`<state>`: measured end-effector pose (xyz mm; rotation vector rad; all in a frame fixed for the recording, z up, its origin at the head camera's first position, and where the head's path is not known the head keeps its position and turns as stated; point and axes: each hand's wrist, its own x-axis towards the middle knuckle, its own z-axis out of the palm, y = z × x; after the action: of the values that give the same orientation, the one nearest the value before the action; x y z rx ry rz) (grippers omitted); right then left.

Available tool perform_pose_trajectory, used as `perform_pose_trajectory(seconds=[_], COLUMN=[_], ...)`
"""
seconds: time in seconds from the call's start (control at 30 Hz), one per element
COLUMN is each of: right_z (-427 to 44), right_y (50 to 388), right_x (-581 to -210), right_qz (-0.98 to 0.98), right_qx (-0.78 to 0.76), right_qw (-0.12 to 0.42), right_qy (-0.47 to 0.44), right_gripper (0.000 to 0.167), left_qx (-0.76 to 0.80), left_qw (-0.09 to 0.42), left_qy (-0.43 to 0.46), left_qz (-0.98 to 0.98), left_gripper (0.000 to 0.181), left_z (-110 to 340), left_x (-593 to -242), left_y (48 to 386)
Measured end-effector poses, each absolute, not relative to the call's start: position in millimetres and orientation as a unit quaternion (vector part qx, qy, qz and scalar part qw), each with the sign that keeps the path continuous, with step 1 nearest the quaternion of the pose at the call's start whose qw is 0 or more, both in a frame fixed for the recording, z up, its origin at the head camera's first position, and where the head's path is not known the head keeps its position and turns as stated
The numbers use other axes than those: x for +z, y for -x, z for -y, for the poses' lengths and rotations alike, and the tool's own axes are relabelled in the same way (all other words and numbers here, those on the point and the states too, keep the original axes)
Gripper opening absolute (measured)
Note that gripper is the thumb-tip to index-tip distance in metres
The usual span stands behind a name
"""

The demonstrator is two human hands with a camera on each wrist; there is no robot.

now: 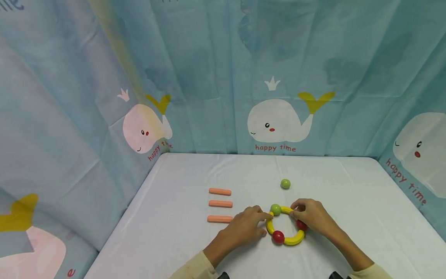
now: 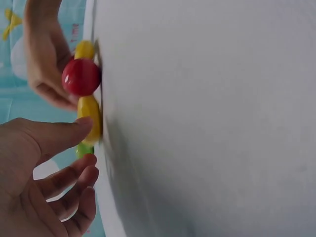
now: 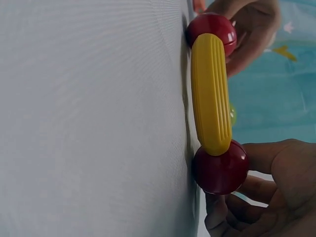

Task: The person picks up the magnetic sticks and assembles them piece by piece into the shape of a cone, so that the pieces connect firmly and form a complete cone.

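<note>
A ring of yellow curved rods, red balls and a green ball (image 1: pixel 275 209) lies on the white table. My left hand (image 1: pixel 245 226) is at the ring's left side, its index fingertip touching the left yellow rod (image 1: pixel 270 225); thumb and fingers are spread apart in the left wrist view. At the upper right, my right hand (image 1: pixel 313 217) pinches the end of the upper yellow rod (image 1: pixel 287 209). Beneath that hand a red ball (image 1: pixel 301 225) is partly covered. A ridged lower yellow rod (image 3: pixel 211 94) joins it to the front red ball (image 1: pixel 278 237).
Several orange things would be wrong to say; three orange sticks (image 1: pixel 220 204) lie in a column left of the ring. A loose green ball (image 1: pixel 285 183) sits behind it. A blue curtain (image 1: pixel 209 77) printed with whales surrounds the table (image 1: pixel 181 186).
</note>
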<state>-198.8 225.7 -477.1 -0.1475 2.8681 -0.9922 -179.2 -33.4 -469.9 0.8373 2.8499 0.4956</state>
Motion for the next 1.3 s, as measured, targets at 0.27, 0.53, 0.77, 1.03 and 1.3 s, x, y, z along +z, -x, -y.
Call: perform_pose_trajectory(seconds=[0.27, 0.53, 0.77, 1.03, 1.3], right_z=[-229.8, -238.5, -242.0, -239.2, -239.3], right_y=[196.1, 192.4, 190.5, 194.3, 193.2], right_x=[-477.9, -478.4, -477.6, -476.8, -476.8], right_qz=[-0.941, -0.940, -0.940, -0.940, -0.938], right_qx=[-0.330, -0.331, -0.331, -0.330, -0.335], right_qw=[0.057, 0.066, 0.072, 0.069, 0.078], right_qy=[0.046, 0.038, 0.045, 0.049, 0.046], right_gripper=[0.021, 0.031, 0.026, 0.028, 0.031], left_qx=[0.189, 0.220, 0.218, 0.188, 0.223], left_qw=[0.010, -0.050, -0.020, -0.045, -0.041], left_qy=[-0.232, -0.173, -0.142, -0.155, -0.148], left_qz=[-0.954, -0.959, -0.965, -0.969, -0.963], left_gripper=[0.031, 0.025, 0.023, 0.020, 0.017], left_z=[61.3, 106.2, 130.7, 137.5, 138.4], left_x=[-471.0, -471.5, -474.9, -476.8, -476.8], left_y=[188.4, 206.8, 217.8, 223.8, 226.6])
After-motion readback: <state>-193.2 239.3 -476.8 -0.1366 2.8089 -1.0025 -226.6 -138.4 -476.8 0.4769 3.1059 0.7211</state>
